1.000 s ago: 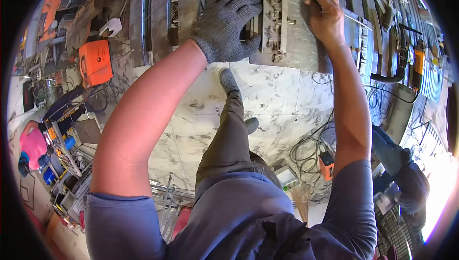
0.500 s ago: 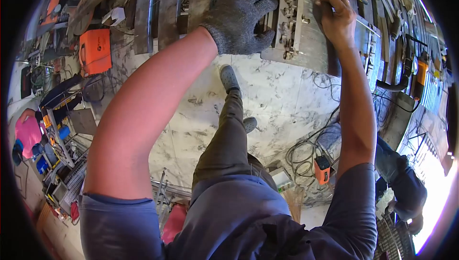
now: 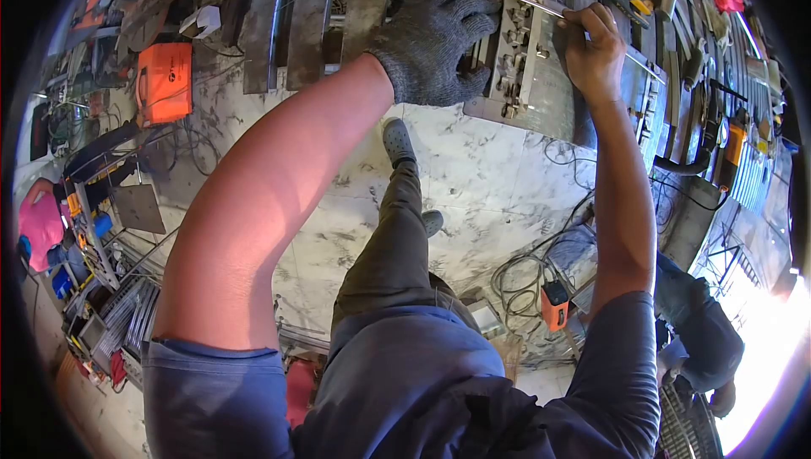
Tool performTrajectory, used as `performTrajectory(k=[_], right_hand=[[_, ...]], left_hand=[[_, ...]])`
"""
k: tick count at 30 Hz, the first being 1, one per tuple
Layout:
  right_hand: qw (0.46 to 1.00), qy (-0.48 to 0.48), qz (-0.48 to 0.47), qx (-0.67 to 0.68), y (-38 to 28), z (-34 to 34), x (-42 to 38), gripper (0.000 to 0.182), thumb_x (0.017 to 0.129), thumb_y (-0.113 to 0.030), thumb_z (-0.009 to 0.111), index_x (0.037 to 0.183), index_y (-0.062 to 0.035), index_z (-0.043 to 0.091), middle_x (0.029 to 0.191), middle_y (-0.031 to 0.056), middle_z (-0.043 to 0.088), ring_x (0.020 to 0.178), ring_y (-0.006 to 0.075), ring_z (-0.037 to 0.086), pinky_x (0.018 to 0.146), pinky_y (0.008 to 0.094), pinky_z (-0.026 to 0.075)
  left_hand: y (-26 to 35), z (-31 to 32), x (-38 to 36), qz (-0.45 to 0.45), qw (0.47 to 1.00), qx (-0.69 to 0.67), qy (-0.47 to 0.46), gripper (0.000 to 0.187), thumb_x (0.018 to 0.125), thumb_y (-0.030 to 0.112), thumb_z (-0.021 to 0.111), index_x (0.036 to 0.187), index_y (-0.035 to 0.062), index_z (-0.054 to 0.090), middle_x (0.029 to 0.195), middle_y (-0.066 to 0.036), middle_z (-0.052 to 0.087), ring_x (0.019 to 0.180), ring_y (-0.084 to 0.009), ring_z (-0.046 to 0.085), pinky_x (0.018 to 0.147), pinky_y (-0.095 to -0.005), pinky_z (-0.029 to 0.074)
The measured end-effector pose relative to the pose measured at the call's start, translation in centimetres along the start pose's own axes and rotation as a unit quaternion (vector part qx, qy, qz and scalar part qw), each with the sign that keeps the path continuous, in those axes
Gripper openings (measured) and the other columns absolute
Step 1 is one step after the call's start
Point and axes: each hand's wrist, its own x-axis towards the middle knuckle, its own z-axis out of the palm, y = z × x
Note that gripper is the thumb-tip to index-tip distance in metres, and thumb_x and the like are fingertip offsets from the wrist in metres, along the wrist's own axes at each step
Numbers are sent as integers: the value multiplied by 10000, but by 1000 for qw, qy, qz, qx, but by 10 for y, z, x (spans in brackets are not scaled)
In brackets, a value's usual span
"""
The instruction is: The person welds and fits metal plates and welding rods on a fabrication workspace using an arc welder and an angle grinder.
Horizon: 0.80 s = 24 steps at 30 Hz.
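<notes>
My left hand (image 3: 435, 45), in a dark grey knitted glove, lies over the metal slats at the left edge of a flat metal plate (image 3: 553, 92). Its thumb and fingers are apart in a curved shape, with a gap between them. A row of small metal pieces (image 3: 513, 58) runs along a strip on the plate's left side. Bare and closed, my right hand (image 3: 594, 49) pinches a thin metal rod (image 3: 534, 5) above the plate. One end of the rod reaches over the small pieces; the other extends to the right past the hand.
Long metal slats (image 3: 312, 20) form the worktop. An orange case (image 3: 165, 83) is at left, and a smaller orange box (image 3: 554, 305) with cables (image 3: 519, 286) sits on the floor at right. One person (image 3: 710, 332) is at lower right, another (image 3: 42, 222) at far left.
The view has shifted slightly, so the worktop sits a little lower. Both hands keep nearly the same places at the plate, and the rod stays pinched in my right hand.
</notes>
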Motion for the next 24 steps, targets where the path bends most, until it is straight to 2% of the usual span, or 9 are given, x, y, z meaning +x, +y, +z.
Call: performTrajectory(k=[8, 11, 12, 16, 19, 21, 23, 24], right_hand=[[999, 16, 32, -9, -9, -2, -4, 104, 855, -51, 815, 952, -82, 794, 967, 78, 732, 1029, 364, 690, 923, 505, 538], [997, 44, 29, -49, -12, -1, -5, 65, 914, -86, 850, 970, -65, 825, 944, 80, 734, 963, 336, 723, 867, 451, 563], [997, 35, 61, -29, -13, 0, -7, 96, 914, -119, 856, 999, -76, 839, 965, 82, 736, 988, 340, 720, 890, 448, 567], [998, 41, 53, -1, -11, -2, -12, 150, 907, -163, 860, 1044, -101, 856, 977, 95, 734, 1006, 338, 724, 919, 441, 578], [996, 62, 57, -7, -16, -1, -15, 111, 937, -167, 852, 1031, -107, 844, 997, 68, 751, 1030, 322, 730, 944, 435, 551], [997, 47, 63, -1, -19, -4, -14, 117, 941, -125, 809, 1036, -60, 790, 1039, 139, 706, 1080, 384, 681, 964, 490, 535], [997, 33, 69, 4, -22, -8, -11, 125, 944, -84, 767, 1042, -12, 737, 1080, 210, 662, 1130, 447, 631, 985, 545, 519], [997, 44, 60, -9, -25, -9, -10, 132, 954, -97, 771, 1046, -7, 740, 1083, 204, 667, 1123, 442, 629, 984, 542, 519]], left_hand=[[2, -3, 3, -5, 1000, -15, -9, 688, 875, 405, 814, 1470, 100, 651, 1568, -162, 577, 1475, -382, 521, 1306, -571, 366], [3, -3, 3, 7, 1000, -9, 1, 677, 871, 390, 811, 1465, 103, 655, 1566, -161, 591, 1462, -392, 529, 1268, -564, 411], [3, -5, 4, 15, 1000, -3, 10, 674, 869, 387, 810, 1462, 104, 659, 1556, -160, 601, 1456, -394, 535, 1260, -562, 419], [0, -4, 6, 29, 999, -9, 26, 662, 860, 380, 807, 1443, 95, 678, 1509, -157, 650, 1408, -403, 581, 1226, -557, 452], [-1, -5, 7, 31, 999, -8, 10, 661, 869, 384, 804, 1447, 88, 680, 1522, -153, 645, 1419, -396, 579, 1238, -548, 448], [-1, -2, 7, 29, 999, -25, 16, 659, 879, 429, 801, 1441, 103, 691, 1517, -131, 644, 1434, -372, 559, 1264, -537, 427], [-2, -2, 7, 36, 999, -26, 21, 660, 863, 403, 810, 1438, 102, 689, 1521, -121, 650, 1430, -367, 570, 1254, -539, 434], [-2, -2, 7, 40, 999, -25, 26, 660, 859, 399, 812, 1435, 101, 690, 1523, -121, 651, 1427, -368, 574, 1251, -540, 436]])
